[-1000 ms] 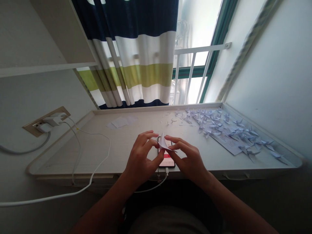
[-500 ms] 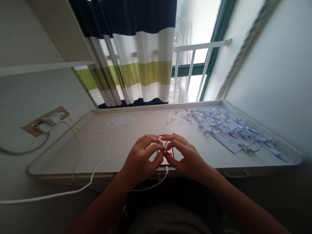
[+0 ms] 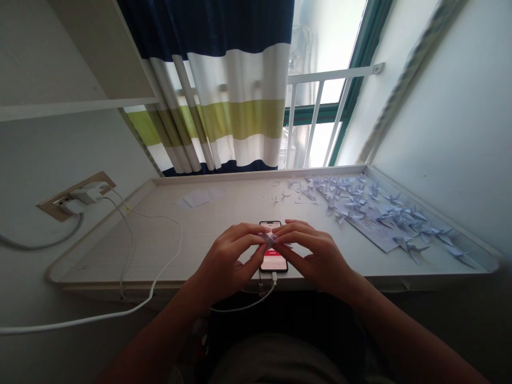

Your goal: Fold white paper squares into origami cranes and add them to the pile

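Far on the left, a white charger plug (image 3: 82,196) sits in a wall socket (image 3: 54,205). A white cable (image 3: 156,215) runs from it, loops over the pale desk (image 3: 192,240) and hangs off the near edge. Up above is a shelf (image 3: 80,109). At the back of the desk lie a few flat paper squares (image 3: 198,198), under a striped curtain (image 3: 236,117) — dark blue, white and green.

Next comes the left hand (image 3: 226,261). Its thumb and fingers are pinched tight on the small folded paper (image 3: 271,238). The paper is white with little points sticking out. It is held up just above the desk, near the front edge, in the middle. Under it lies a phone (image 3: 273,261), flat on the desk, with its screen lit red and white. A cable is plugged into the phone's near end.

The right hand (image 3: 318,258) meets the left one — its fingertips pinch the same small folded paper from the other side. Both hands are closed narrow on it.

Behind the hands, to the right, is a white window rail (image 3: 316,122) with bright light. On the right part of the desk lie many paper cranes (image 3: 352,200), spread out in a loose heap up to the wall. Some of them rest on a printed sheet (image 3: 376,234).
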The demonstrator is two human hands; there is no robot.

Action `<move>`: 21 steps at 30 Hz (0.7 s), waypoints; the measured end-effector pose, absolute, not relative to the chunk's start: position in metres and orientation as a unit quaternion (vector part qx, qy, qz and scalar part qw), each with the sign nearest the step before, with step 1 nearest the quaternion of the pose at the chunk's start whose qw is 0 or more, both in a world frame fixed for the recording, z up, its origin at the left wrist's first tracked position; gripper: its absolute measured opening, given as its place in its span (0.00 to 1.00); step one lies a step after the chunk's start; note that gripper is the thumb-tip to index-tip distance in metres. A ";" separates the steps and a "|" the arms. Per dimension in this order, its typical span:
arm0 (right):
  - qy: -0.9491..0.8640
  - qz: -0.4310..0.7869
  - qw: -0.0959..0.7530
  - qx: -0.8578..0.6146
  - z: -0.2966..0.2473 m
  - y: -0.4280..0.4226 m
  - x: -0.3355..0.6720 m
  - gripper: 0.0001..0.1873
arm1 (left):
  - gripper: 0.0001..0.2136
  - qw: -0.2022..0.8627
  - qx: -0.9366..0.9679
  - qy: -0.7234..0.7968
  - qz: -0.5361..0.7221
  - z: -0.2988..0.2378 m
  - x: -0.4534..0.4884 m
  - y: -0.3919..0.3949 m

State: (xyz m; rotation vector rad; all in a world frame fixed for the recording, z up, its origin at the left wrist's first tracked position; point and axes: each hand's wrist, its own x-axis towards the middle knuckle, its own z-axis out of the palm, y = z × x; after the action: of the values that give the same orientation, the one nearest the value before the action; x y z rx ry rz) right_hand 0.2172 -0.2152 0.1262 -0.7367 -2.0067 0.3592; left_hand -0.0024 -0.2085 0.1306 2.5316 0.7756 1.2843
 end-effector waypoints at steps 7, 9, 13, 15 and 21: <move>-0.760 0.242 0.455 -0.396 0.131 -0.220 0.213 0.09 | 0.09 0.096 0.843 0.274 0.453 0.129 0.000 -0.210; -0.764 0.252 0.450 -0.387 0.134 -0.220 0.213 0.08 | 0.08 0.101 0.837 0.279 0.460 0.129 0.001 -0.211; -0.773 0.266 0.443 -0.370 0.138 -0.219 0.213 0.06 | 0.08 0.103 0.826 0.314 0.457 0.131 0.001 -0.213; -0.777 0.269 0.441 -0.360 0.138 -0.218 0.213 0.05 | 0.08 0.114 0.823 0.328 0.450 0.131 0.001 -0.214; -0.771 0.278 0.442 -0.364 0.135 -0.215 0.213 0.05 | 0.08 0.141 0.814 0.341 0.448 0.131 0.003 -0.214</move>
State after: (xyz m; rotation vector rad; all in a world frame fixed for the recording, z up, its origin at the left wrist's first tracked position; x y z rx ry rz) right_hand 0.2130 -0.2155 0.1345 -0.9026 -1.9127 0.6909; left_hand 0.0032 -0.2138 0.1309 2.3501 0.9845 1.2938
